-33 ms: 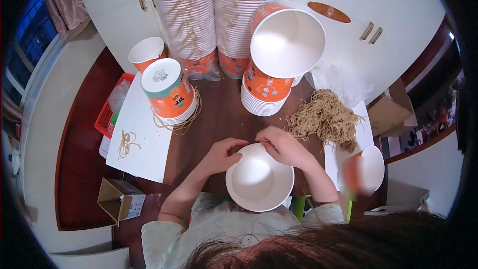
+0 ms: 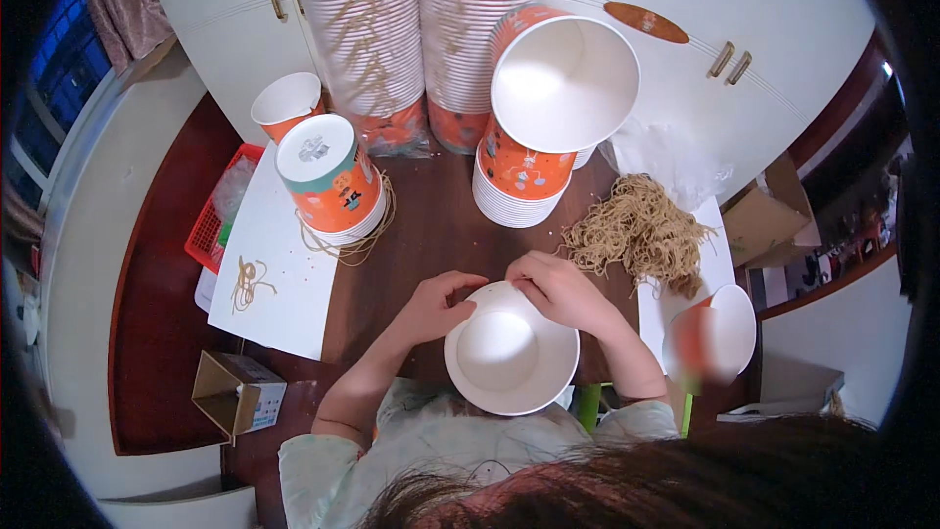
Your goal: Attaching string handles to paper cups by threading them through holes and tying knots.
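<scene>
A white-lined paper bucket [image 2: 497,358] is in front of me near the table's front edge, its open mouth facing up. My left hand [image 2: 436,309] is closed at its far left rim, thumb on the edge and fingers curled outside it. My right hand [image 2: 553,286] is closed at the far right rim, with its fingertips bent down onto the edge. What lies under the fingertips is partly hidden. To the right of my right hand is a tangled heap of tan cords [image 2: 641,235].
An upturned orange bucket stack [image 2: 338,191] with cord loops stands left. Centre back, a large bucket [image 2: 566,83] tops another stack; tall wrapped bucket stacks [image 2: 372,34] are behind. Loose cords [image 2: 252,284] lie on white board. A bucket [image 2: 729,333] sits at right, a cardboard box [image 2: 235,394] lower left.
</scene>
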`<action>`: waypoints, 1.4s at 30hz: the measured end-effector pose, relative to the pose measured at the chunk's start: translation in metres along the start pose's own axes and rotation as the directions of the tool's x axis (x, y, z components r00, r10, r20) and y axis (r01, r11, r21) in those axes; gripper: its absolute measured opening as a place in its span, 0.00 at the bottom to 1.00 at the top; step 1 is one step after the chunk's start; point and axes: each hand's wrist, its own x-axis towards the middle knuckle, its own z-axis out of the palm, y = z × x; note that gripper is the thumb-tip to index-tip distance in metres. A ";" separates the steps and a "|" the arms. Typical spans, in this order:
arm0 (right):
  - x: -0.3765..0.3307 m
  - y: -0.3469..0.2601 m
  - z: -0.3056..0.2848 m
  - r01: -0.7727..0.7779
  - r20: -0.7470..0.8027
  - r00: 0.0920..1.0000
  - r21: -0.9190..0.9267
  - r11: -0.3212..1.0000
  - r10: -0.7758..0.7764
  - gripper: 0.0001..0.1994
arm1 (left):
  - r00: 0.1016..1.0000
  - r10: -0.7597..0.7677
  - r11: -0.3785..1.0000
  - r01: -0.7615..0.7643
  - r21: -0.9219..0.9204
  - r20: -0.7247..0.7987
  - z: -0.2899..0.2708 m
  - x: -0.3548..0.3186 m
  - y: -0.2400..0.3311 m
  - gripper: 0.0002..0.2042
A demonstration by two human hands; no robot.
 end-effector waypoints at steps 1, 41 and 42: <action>-0.002 -0.003 0.000 -0.006 0.000 1.000 -0.001 1.000 0.006 0.08 | 1.000 -0.001 1.000 0.001 -0.003 0.005 0.001 0.000 -0.001 0.18; -0.001 0.002 0.034 0.214 -0.039 0.970 -0.326 0.921 -0.240 0.07 | 0.999 0.028 0.996 -0.031 -0.078 -0.046 0.010 -0.006 -0.011 0.18; 0.000 0.002 0.034 0.219 -0.032 0.969 -0.341 0.914 -0.244 0.07 | 0.998 0.033 0.996 -0.037 -0.080 -0.046 0.010 -0.006 -0.011 0.18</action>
